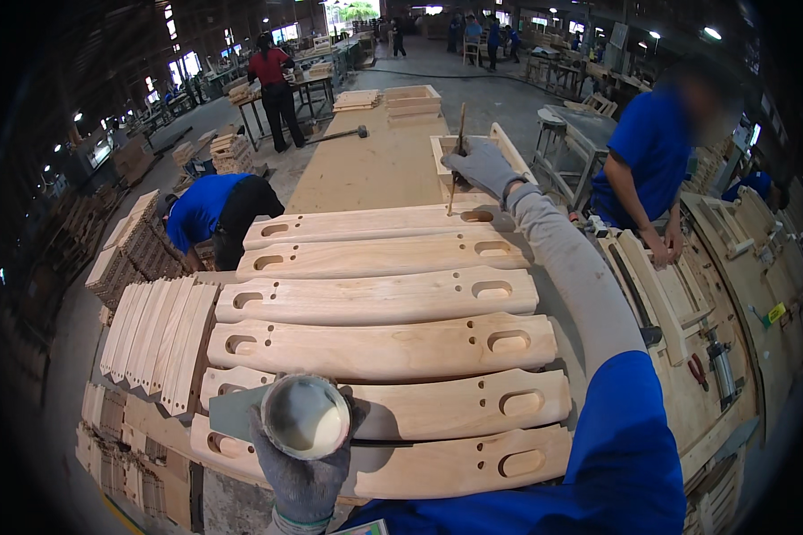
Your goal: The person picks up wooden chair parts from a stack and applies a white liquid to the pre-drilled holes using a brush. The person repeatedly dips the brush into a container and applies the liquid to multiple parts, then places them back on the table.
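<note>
My left hand [302, 477], in a grey glove, grips a round cup [272, 428] with creamy white liquid [317, 423] in it. A flat grey-green piece [232, 412] sticks out to the left of the cup; whether the hand holds it too is unclear. Stretched far forward, my gloved right hand [486, 168] is closed around a thin wooden stick [461, 120]. Its lower end points down at the right part of the farthest wooden slat [366, 221], close to the small holes. Several pale curved slats [384, 348] lie in a row before me, each with oval slots and small round holes.
Behind the slats stretches a long board [357, 169], with wooden frames [410, 100] at its far end. Stacked slats [156, 334] stand at left, near a bending person [210, 209]. On the right, another person [642, 156] handles a wooden frame on a bench with pliers [698, 372].
</note>
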The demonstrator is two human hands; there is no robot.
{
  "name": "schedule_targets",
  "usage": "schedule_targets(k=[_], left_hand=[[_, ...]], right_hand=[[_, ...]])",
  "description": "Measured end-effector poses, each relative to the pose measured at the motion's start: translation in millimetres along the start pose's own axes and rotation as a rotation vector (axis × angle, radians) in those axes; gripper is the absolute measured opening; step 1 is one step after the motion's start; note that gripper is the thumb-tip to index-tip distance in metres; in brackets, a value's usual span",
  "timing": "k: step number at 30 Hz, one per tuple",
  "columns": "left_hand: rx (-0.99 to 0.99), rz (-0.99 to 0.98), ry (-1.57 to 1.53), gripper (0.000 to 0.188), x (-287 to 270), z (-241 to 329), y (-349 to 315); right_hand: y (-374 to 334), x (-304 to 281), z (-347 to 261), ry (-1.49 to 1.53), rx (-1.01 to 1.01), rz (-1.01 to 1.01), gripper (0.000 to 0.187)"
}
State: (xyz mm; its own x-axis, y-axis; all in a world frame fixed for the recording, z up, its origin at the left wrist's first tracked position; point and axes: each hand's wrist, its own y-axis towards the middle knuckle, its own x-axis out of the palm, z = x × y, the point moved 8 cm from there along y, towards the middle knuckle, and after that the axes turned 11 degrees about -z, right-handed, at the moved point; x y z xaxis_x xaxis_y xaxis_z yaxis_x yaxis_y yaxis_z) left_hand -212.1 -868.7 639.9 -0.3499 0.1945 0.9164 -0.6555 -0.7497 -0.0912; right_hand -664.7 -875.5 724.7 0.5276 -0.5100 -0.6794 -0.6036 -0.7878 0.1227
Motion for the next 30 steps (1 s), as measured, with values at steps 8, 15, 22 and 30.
schedule_targets(k=[8,15,22,30], left_hand=[[0.121,-0.104,0.484,0.043,1.9,10.4,-1.3],[0.068,-0.044,0.354,0.058,14.8,1.6,-0.8],[0.216,-0.043,0.834,0.066,11.9,14.1,-4.6],[0.194,-0.040,0.789,0.067,24.0,10.5,-6.2]], right_hand=[[-2.2,-6.4,-12.7,-0.062,0.039,0.032,0.040],[24.6,-6.8,3.5,-0.160,-0.041,0.109,0.041],[15.7,6.3,-3.7,-0.161,-0.005,-0.027,0.040],[5.6,6.5,-7.7,-0.162,-0.008,-0.001,0.039]])
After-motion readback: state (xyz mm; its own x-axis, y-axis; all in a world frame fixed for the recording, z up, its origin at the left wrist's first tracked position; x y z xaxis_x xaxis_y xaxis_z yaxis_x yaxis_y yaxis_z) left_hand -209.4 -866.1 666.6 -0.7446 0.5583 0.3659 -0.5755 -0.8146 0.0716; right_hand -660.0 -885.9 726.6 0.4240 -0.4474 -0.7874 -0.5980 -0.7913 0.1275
